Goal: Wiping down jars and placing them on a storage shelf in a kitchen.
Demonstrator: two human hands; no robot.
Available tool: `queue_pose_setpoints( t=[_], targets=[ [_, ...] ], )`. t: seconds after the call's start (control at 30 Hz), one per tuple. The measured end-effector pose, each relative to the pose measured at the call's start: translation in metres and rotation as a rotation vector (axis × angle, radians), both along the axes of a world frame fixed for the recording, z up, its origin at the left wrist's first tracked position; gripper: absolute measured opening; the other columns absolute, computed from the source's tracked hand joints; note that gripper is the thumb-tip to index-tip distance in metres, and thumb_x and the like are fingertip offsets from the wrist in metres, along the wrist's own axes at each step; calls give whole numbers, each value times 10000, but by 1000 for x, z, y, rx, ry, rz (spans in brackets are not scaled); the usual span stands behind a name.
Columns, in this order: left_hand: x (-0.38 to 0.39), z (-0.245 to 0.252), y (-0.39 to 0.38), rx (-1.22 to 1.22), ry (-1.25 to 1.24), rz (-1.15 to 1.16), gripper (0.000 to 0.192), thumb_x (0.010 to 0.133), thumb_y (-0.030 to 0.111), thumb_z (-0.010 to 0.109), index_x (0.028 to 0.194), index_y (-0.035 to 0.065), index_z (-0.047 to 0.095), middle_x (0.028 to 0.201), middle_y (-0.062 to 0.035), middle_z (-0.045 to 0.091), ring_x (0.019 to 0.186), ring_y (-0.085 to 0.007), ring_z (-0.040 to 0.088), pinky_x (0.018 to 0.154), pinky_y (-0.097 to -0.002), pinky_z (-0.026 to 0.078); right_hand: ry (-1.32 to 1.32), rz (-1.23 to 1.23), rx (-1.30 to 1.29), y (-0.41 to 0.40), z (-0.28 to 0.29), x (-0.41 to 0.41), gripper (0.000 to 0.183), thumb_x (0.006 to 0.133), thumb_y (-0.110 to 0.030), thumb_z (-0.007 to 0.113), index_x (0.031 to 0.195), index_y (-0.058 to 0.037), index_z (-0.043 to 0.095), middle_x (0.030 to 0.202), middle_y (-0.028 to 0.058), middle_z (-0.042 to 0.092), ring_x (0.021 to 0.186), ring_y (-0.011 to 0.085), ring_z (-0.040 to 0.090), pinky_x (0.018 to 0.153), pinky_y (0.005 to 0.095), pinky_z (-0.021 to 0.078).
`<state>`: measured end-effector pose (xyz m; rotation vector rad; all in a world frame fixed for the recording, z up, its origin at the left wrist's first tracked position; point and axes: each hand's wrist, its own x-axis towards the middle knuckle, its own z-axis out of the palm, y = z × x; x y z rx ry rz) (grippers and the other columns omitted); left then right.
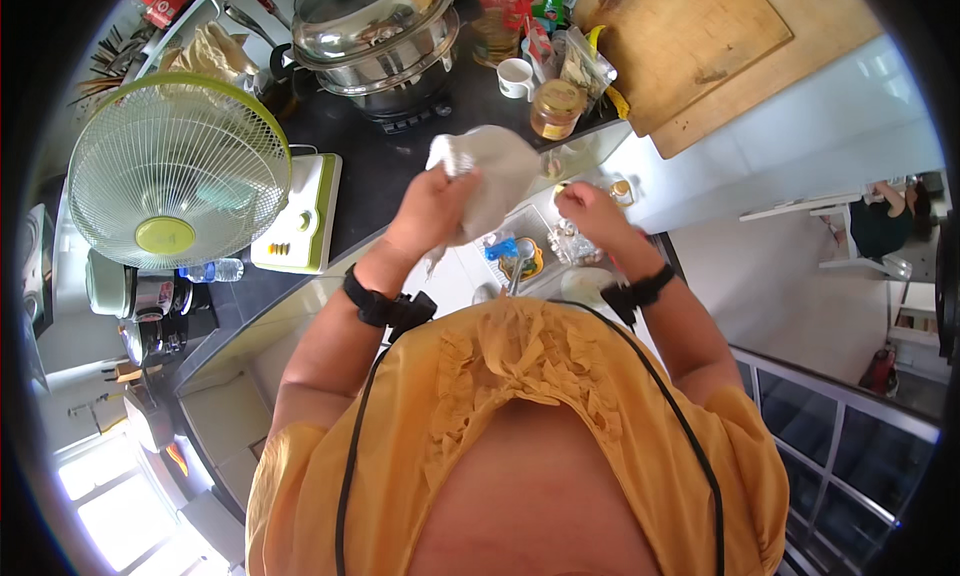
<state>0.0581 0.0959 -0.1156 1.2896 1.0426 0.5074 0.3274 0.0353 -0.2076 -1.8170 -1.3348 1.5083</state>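
Observation:
My left hand (pixel 433 210) grips a pale, floppy cloth-like sheet (pixel 501 172); motion blur hides its exact material. It hangs in front of the dark countertop (pixel 358 172). To the right, my right hand (pixel 596 210) is raised with its fingers curled, apart from the sheet. Whether anything sits between those fingertips is unclear. Below the hands, on a lower rack, lie a small yellow-rimmed bowl (pixel 529 264) with a metal utensil in it, a blue packet (pixel 501 247) and a clear plastic bag (pixel 574 244).
A green-rimmed electric fan (pixel 180 171) stands on the left. Behind are a steel steamer pot (pixel 375 40), a white cup (pixel 515 78) and a lidded glass jar (pixel 558 109). Wooden boards (pixel 697 43) lean at the back right. Another person (pixel 881 227) sits at far right.

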Motion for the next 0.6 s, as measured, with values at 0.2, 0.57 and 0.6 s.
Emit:
queue_pose_setpoints(
  t=[0.2,0.57,0.6],
  targets=[
    [55,-36,-20,371,286,-389,414,929,336,652,1122,-25,593,851,-159,653,765,-244,626,712,-365,501,103,127,162,-38,-8,-38,418,881,-299,702,1168,-7,616,1128,77,662,1051,159,598,900,305,469],
    [62,-71,-23,234,122,-447,371,856,181,671,1182,25,588,931,-105,633,859,-178,606,777,-304,499,243,-177,226,-82,25,-22,582,1055,-492,338,1300,-5,542,1191,59,622,1088,149,576,957,286,444],
    [67,-69,-27,369,142,-447,363,849,201,689,1150,22,592,943,-109,639,869,-198,611,793,-317,499,234,-193,234,-82,25,-22,582,1055,-492,338,1300,-5,542,1191,59,622,1088,149,576,957,286,444]
  ],
)
